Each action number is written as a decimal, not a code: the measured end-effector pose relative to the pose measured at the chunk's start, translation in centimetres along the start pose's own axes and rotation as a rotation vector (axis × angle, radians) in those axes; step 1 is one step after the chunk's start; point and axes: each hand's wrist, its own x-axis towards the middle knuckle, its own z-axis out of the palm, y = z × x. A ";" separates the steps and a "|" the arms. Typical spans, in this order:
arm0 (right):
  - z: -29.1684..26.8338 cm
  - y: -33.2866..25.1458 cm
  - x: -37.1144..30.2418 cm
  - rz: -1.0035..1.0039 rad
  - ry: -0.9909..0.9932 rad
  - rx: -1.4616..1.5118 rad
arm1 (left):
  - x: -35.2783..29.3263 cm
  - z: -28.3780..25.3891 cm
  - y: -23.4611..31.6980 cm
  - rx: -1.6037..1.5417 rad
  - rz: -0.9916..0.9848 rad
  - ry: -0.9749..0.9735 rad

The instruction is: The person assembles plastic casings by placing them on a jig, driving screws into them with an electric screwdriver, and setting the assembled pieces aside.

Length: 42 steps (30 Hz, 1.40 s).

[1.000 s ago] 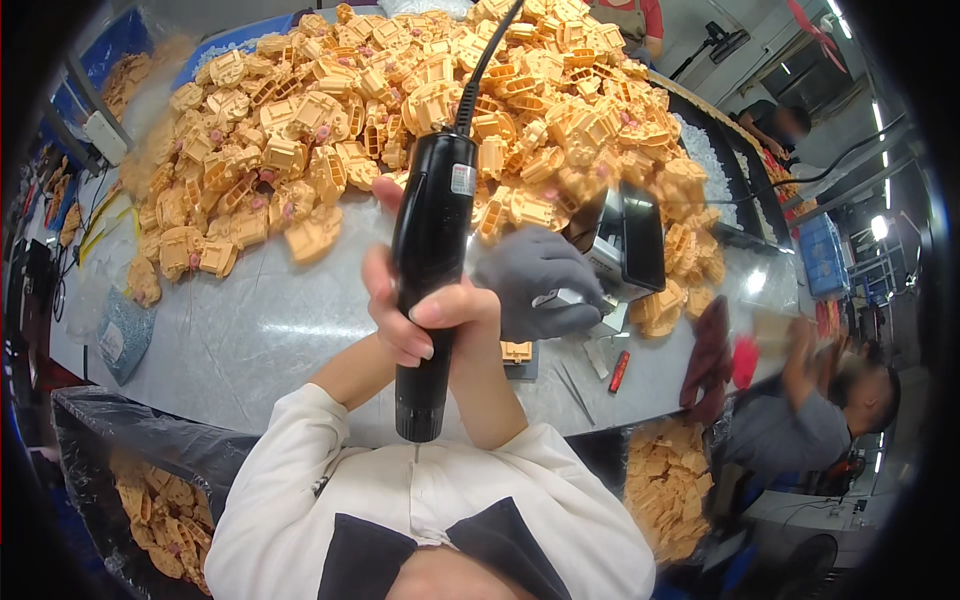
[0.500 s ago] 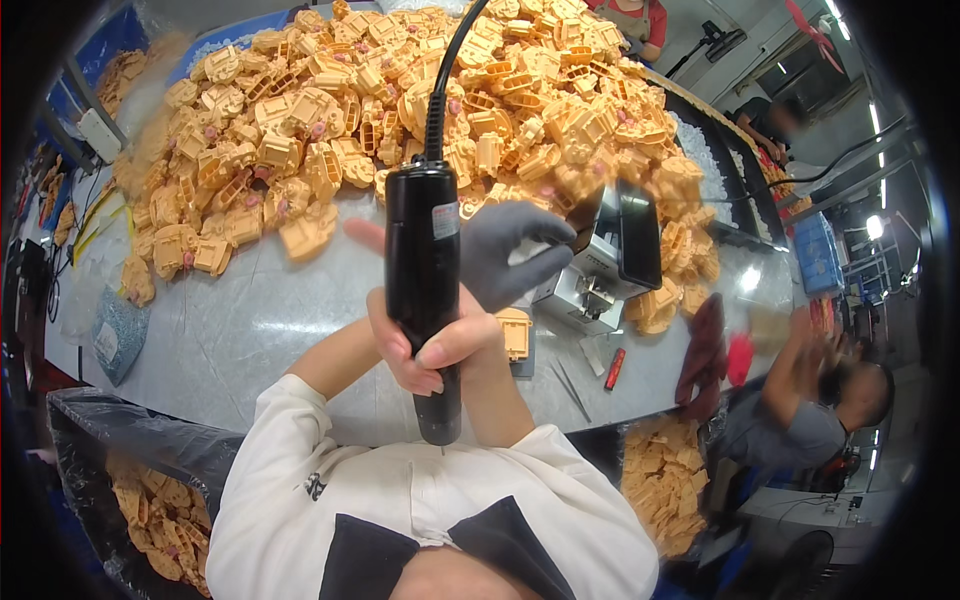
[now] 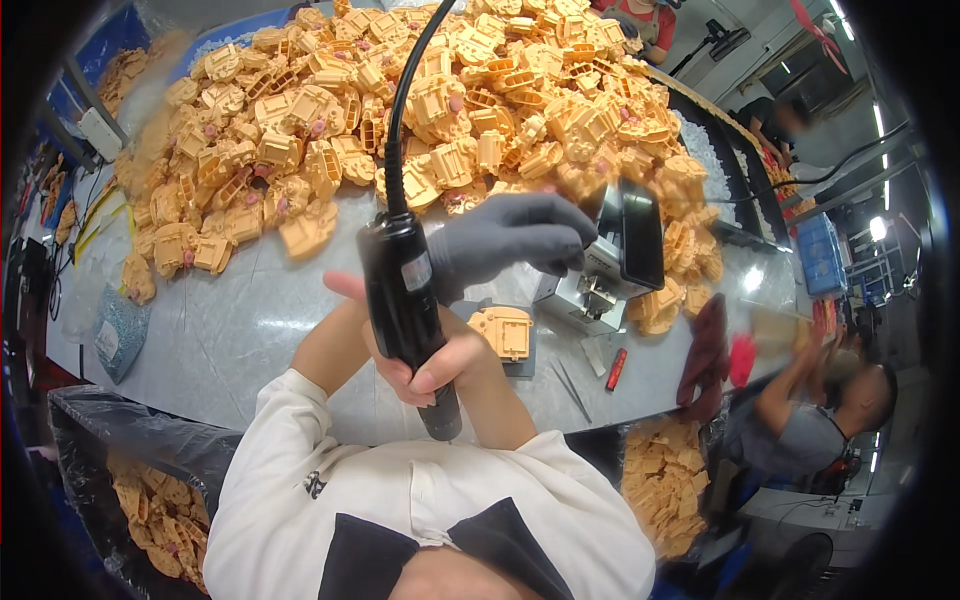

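Observation:
My right hand, bare, is wrapped round a black power screwdriver, index finger stretched out along its far side. The tool tilts, its cord rising from the top and its thin bit pointing toward my chest. Behind it my left hand, in a grey glove, reaches across to the right. Its fingers are bent and closed beside a silver metal device; whether something small is between them is hidden. Below the glove an orange plastic housing lies on a dark block.
A large heap of orange housings covers the table's far side. A black-screened device stands by the metal device. Tweezers, a red marker-like stick, a dark red cloth and a bag of bluish pellets lie around. Another person works at right.
The screwdriver has tilted, its top swinging left and down. My gloved left hand has risen slightly and its fingers have curled downward, leaving more of the orange housing visible.

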 end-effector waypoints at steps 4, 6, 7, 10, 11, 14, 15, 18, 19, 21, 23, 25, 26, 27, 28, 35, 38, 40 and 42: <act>0.5 -0.4 0.8 0.035 -0.083 -0.044 | -0.9 1.3 -1.1 0.132 -0.059 -0.074; 0.2 0.2 1.1 -0.013 -0.109 0.013 | -0.8 1.2 -1.9 0.230 0.105 -0.083; 0.1 0.4 1.2 -0.055 -0.141 0.067 | -0.8 1.1 -2.1 0.282 0.190 -0.085; 0.6 0.5 0.9 -0.061 -0.152 0.043 | -1.0 0.9 -3.1 0.436 0.292 -0.082; 0.8 0.3 1.0 -0.056 -0.155 0.048 | -1.1 0.9 -3.6 0.538 0.308 -0.076; 2.3 -1.2 2.1 -0.336 0.112 0.123 | -0.9 1.5 -5.0 0.833 0.360 -0.080; 1.0 -1.3 2.0 -0.292 0.046 0.132 | -0.8 1.7 -5.5 0.930 0.379 -0.085; 0.6 -2.2 1.8 -0.277 -0.001 0.115 | -0.5 1.8 -6.4 1.240 0.435 -0.080; 0.7 -2.4 1.9 -0.302 0.023 0.105 | -0.7 1.7 -6.7 1.342 0.448 -0.076; 0.5 -2.4 2.2 -0.324 0.028 0.115 | -1.0 1.5 -7.4 1.443 0.456 -0.068; 0.2 -2.4 2.1 -0.270 0.031 0.161 | -0.2 1.5 -7.3 1.208 0.613 0.106; 0.0 -1.5 1.9 -0.213 0.061 0.108 | 0.3 1.3 -6.5 1.258 0.740 0.167; -0.1 -1.3 1.6 -0.233 0.027 0.085 | 0.4 1.5 -6.3 1.109 0.730 0.312; -0.1 -1.3 1.4 -0.253 -0.008 0.062 | 0.6 1.5 -6.3 0.956 0.714 0.450; 0.3 -1.1 1.5 -0.248 -0.013 0.065 | 0.0 1.1 -6.2 0.862 0.585 0.254; 1.0 -0.7 0.9 -0.190 0.141 0.088 | 0.0 2.0 -6.5 -0.099 0.298 0.284; 0.6 -0.2 0.2 -0.101 0.137 -0.009 | 0.3 0.8 -5.0 -0.242 0.299 0.213; 1.0 -0.5 0.2 -0.108 0.135 -0.020 | 0.4 0.5 -4.8 -0.342 0.326 0.028; 0.6 -0.2 0.3 -0.093 0.112 -0.016 | 0.4 0.0 -4.1 -0.437 0.309 -0.008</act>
